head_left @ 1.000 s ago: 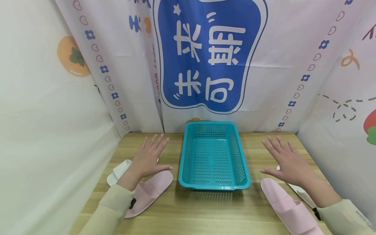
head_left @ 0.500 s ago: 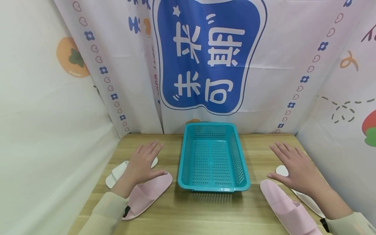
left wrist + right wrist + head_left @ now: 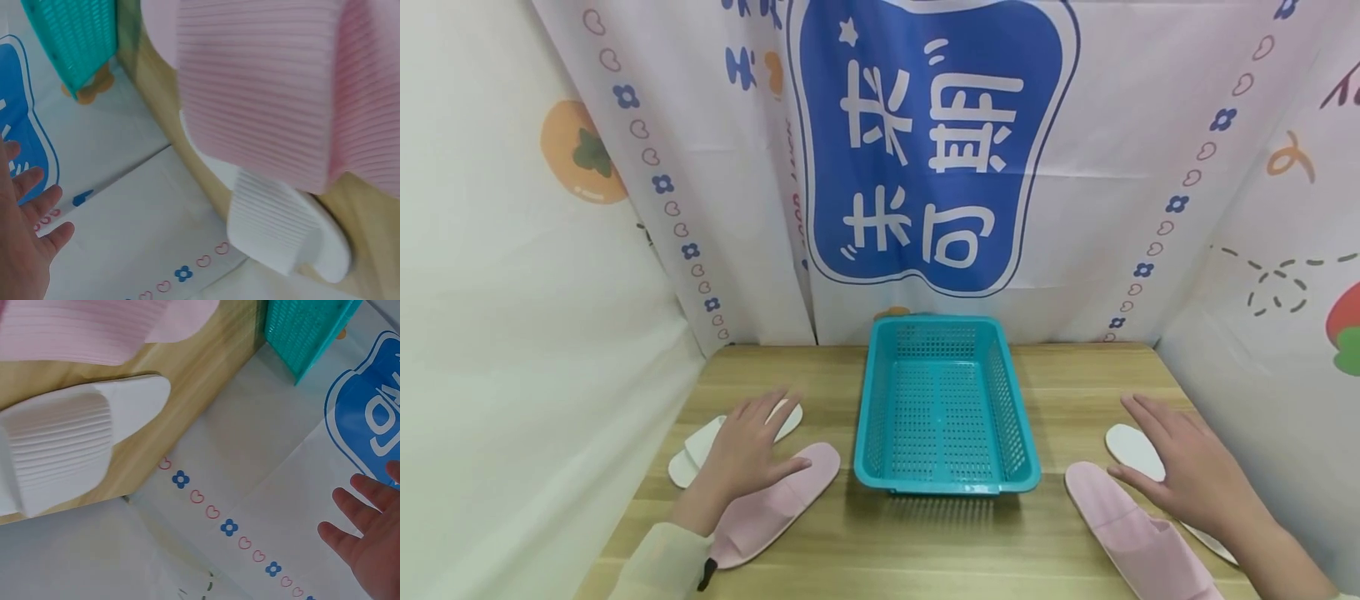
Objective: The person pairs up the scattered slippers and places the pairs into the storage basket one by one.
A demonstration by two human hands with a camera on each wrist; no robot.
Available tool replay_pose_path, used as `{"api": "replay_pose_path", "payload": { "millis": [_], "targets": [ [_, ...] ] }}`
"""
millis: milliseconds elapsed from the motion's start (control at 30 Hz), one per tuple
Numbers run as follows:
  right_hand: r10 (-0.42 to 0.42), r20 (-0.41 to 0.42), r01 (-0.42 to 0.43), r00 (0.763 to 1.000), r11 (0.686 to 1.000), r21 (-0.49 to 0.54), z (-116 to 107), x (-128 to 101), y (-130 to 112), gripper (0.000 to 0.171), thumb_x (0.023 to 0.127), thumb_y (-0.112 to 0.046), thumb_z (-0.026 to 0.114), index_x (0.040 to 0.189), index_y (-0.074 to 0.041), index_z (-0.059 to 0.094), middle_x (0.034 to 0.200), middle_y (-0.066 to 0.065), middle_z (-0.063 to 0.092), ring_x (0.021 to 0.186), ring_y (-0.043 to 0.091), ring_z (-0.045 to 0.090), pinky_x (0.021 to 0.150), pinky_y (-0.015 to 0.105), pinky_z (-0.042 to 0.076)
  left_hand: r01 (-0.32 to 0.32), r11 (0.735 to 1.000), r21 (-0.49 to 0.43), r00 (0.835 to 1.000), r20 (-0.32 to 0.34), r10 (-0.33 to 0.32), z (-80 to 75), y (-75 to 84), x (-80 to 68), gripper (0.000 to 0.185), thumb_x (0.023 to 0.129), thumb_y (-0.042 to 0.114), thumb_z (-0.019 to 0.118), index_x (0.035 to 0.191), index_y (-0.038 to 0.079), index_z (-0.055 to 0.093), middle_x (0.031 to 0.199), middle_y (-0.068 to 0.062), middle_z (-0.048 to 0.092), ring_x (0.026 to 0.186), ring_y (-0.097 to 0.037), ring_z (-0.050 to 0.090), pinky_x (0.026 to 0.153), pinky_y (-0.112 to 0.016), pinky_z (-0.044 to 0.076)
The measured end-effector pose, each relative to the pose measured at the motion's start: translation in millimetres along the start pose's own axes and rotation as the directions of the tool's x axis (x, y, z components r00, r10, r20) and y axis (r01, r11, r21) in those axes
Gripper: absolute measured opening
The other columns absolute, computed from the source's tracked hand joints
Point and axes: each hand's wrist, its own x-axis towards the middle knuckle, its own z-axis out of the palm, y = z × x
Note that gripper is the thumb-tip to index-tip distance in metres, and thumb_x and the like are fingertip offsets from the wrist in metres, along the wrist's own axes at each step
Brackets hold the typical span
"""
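A teal perforated basket (image 3: 946, 467) stands empty in the middle of the wooden table (image 3: 1075, 375). My left hand (image 3: 747, 450) hovers flat, fingers spread, over a pink slipper (image 3: 775, 508) and a white slipper (image 3: 696, 450) left of the basket. My right hand (image 3: 1187, 471) is spread flat over a white slipper (image 3: 1131, 446) with a pink slipper (image 3: 1131, 533) beside it on the right. Neither hand holds anything. The left wrist view shows the pink slipper (image 3: 262, 94) and white slipper (image 3: 281, 231) close below; the right wrist view shows the white slipper (image 3: 69, 437) and pink slipper (image 3: 81, 328).
Printed white cloth (image 3: 925, 167) with a blue sign closes off the back and both sides of the table. Bare wood lies in front of the basket and behind the hands. The table's front edge runs along the bottom of the head view.
Both hands have drawn back toward me and lowered over the slippers. The left now hangs above the pink and white pair, the right above the white slipper.
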Motion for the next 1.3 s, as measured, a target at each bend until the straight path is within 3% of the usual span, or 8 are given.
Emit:
{"api": "replay_pose_path", "payload": {
  "millis": [133, 367, 467, 600, 733, 833, 1100, 1300],
  "targets": [
    [0.015, -0.023, -0.015, 1.0, 1.0, 0.017, 3, -12, 2, 0.092, 0.068, -0.047, 0.082, 0.14, -0.002, 0.048, 0.13, 0.022, 0.054, 0.111, 0.046, 0.051, 0.106, 0.051, 0.029, 0.033, 0.999, -0.012, 0.999, 0.005, -0.033, 6.3, -1.3, -14.5, 0.096, 0.074, 0.074, 0.061, 0.138, 0.003, 0.05, 0.137, -0.022, 0.049, 0.119, -0.042, 0.05, 0.095, -0.059, 0.041],
    [0.077, -0.011, -0.077, 0.997, 0.997, 0.011, 7, -31, 1, 0.09, 0.065, -0.042, 0.085, 0.137, -0.002, 0.05, 0.125, 0.023, 0.058, 0.103, 0.046, 0.056, 0.084, 0.056, 0.04, 0.111, 0.993, -0.033, 0.994, 0.007, -0.111, 15.8, -2.4, -41.2, 0.098, 0.072, 0.074, 0.065, 0.138, 0.003, 0.051, 0.133, -0.021, 0.053, 0.116, -0.041, 0.053, 0.092, -0.059, 0.042],
    [0.105, -0.002, -0.105, 0.995, 0.995, 0.002, 10, -41, 1, 0.09, 0.067, -0.044, 0.084, 0.14, -0.004, 0.048, 0.124, 0.022, 0.058, 0.104, 0.045, 0.055, 0.084, 0.057, 0.041, 0.126, 0.991, -0.033, 0.992, 0.001, -0.126, 20.2, -3.3, -51.1, 0.098, 0.072, 0.074, 0.065, 0.138, 0.002, 0.051, 0.132, -0.021, 0.053, 0.115, -0.04, 0.053, 0.091, -0.058, 0.043],
    [0.136, -0.002, -0.136, 0.991, 0.99, 0.021, 17, -53, 1, 0.089, 0.069, -0.041, 0.084, 0.142, -0.007, 0.047, 0.127, 0.02, 0.057, 0.11, 0.043, 0.053, 0.095, 0.054, 0.037, 0.158, 0.987, -0.038, 0.987, 0.017, -0.158, 25.3, -4.5, -61.9, 0.099, 0.071, 0.073, 0.066, 0.138, 0.003, 0.05, 0.132, -0.021, 0.053, 0.117, -0.04, 0.052, 0.09, -0.058, 0.044],
    [0.16, 0.009, -0.16, 0.987, 0.986, 0.051, 25, -62, 2, 0.087, 0.069, -0.039, 0.084, 0.14, -0.003, 0.048, 0.127, 0.021, 0.056, 0.108, 0.045, 0.053, 0.092, 0.055, 0.038, 0.2, 0.978, -0.053, 0.979, 0.06, -0.197, 29.7, -5.2, -71.4, 0.099, 0.072, 0.072, 0.067, 0.14, 0.004, 0.048, 0.135, -0.021, 0.052, 0.119, -0.041, 0.051, 0.093, -0.058, 0.042],
    [0.171, 0.024, -0.172, 0.985, 0.984, 0.049, 29, -66, 2, 0.087, 0.069, -0.04, 0.085, 0.137, 0.001, 0.048, 0.124, 0.024, 0.057, 0.105, 0.047, 0.055, 0.082, 0.056, 0.041, 0.212, 0.975, -0.065, 0.976, 0.073, -0.207, 33.0, -5.0, -77.8, 0.099, 0.072, 0.071, 0.067, 0.141, 0.003, 0.046, 0.135, -0.023, 0.051, 0.12, -0.042, 0.05, 0.095, -0.058, 0.042],
    [0.251, 0.074, -0.255, 0.965, 0.965, 0.057, 42, -83, -4, 0.088, 0.071, -0.041, 0.083, 0.138, 0.0, 0.045, 0.125, 0.025, 0.057, 0.106, 0.047, 0.055, 0.083, 0.055, 0.041, 0.218, 0.974, -0.061, 0.975, 0.061, -0.215, 39.6, -2.4, -92.0, 0.098, 0.072, 0.07, 0.069, 0.138, 0.001, 0.049, 0.131, -0.024, 0.054, 0.117, -0.041, 0.052, 0.094, -0.056, 0.044],
    [0.265, 0.075, -0.269, 0.961, 0.962, 0.047, 53, -95, -9, 0.086, 0.068, -0.042, 0.085, 0.132, 0.002, 0.048, 0.122, 0.024, 0.058, 0.103, 0.046, 0.057, 0.08, 0.055, 0.044, 0.225, 0.971, -0.081, 0.974, 0.053, -0.222, 45.6, 0.1, -100.7, 0.098, 0.071, 0.069, 0.071, 0.136, -0.001, 0.05, 0.128, -0.024, 0.056, 0.116, -0.041, 0.054, 0.092, -0.056, 0.046]
  ]
}}
